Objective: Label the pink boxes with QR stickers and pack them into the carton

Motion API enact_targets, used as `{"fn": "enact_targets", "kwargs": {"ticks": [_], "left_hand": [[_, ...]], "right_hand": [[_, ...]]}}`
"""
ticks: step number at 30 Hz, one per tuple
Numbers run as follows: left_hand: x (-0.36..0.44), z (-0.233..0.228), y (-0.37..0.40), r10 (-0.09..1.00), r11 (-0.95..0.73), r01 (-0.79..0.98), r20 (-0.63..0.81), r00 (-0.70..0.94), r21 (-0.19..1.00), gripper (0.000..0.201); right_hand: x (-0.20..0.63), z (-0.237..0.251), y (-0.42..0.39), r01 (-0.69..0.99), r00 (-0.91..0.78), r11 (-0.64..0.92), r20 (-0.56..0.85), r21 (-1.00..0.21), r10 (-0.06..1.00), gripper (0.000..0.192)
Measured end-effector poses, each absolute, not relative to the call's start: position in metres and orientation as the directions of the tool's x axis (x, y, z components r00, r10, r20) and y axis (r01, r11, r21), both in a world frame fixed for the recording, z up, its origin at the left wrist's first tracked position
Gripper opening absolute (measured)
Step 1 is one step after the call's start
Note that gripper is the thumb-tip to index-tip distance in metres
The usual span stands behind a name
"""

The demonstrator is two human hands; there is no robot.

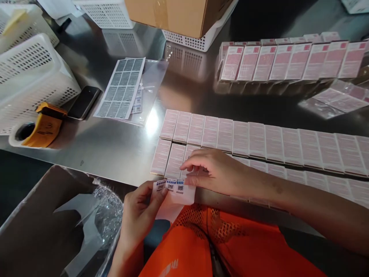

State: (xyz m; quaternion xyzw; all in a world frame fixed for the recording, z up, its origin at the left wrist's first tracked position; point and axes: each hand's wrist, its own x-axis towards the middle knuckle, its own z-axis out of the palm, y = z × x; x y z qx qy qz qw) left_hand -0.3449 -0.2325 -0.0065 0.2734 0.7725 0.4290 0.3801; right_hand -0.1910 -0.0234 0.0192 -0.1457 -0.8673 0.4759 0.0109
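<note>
My left hand (144, 209) pinches a white backing sheet of QR-code stickers (173, 198) between thumb and fingers, below the front edge of the box rows. Three stickers with blue bands line the sheet's top. My right hand (206, 167) reaches in from the right, its thumb at the sheet's upper right corner. A gap shows between that thumb and the bent index finger; the other fingers are curled and partly hidden. Under the right hand lie two rows of small pink-and-white boxes (225, 134). Part of a QR sticker shows on a front-row box (188, 152).
Wrapped pink boxes (276, 61) stand at the back right. A printed label sheet (121, 88) lies on a clear plastic bag (154, 84), left of a phone (84, 102) and an orange-and-white tape roll (43, 127). White baskets (31, 73), a carton (170, 15) and a bin with plastic film (106, 207) surround these.
</note>
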Motion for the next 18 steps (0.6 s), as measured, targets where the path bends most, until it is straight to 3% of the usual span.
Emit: {"fn": "enact_targets", "kwargs": {"ticks": [4, 7, 9, 11, 13, 15, 18], "left_hand": [[-0.347, -0.009, -0.234, 0.748, 0.505, 0.127, -0.360, -0.557, 0.854, 0.030], [-0.348, -0.008, -0.231, 0.706, 0.532, 0.075, -0.393, -0.589, 0.843, 0.036], [-0.349, -0.007, -0.230, 0.679, 0.535, 0.031, -0.407, -0.611, 0.844, 0.038], [-0.352, -0.008, -0.231, 0.669, 0.526, 0.030, -0.392, -0.632, 0.850, 0.037], [-0.354, -0.010, -0.233, 0.670, 0.520, 0.054, -0.367, -0.645, 0.853, 0.034], [-0.356, -0.012, -0.238, 0.682, 0.526, 0.085, -0.361, -0.636, 0.846, 0.033], [-0.356, -0.015, -0.243, 0.697, 0.545, 0.113, -0.374, -0.611, 0.831, 0.035]], "right_hand": [[-0.194, 0.017, -0.043, 0.204, -0.962, 0.608, -0.040, -0.767, 0.272, 0.010], [-0.192, 0.022, -0.054, 0.093, -0.961, 0.728, 0.130, -0.679, 0.243, 0.023], [-0.191, 0.030, -0.050, 0.053, -0.949, 0.692, 0.180, -0.720, 0.260, 0.025], [-0.194, 0.036, -0.036, 0.122, -0.924, 0.545, 0.106, -0.829, 0.368, 0.019], [-0.202, 0.036, -0.016, 0.264, -0.880, 0.369, -0.066, -0.891, 0.470, 0.019], [-0.214, 0.029, 0.003, 0.393, -0.850, 0.264, -0.239, -0.881, 0.470, 0.024], [-0.231, 0.014, 0.017, 0.522, -0.824, 0.263, -0.401, -0.811, 0.400, 0.027]]}}
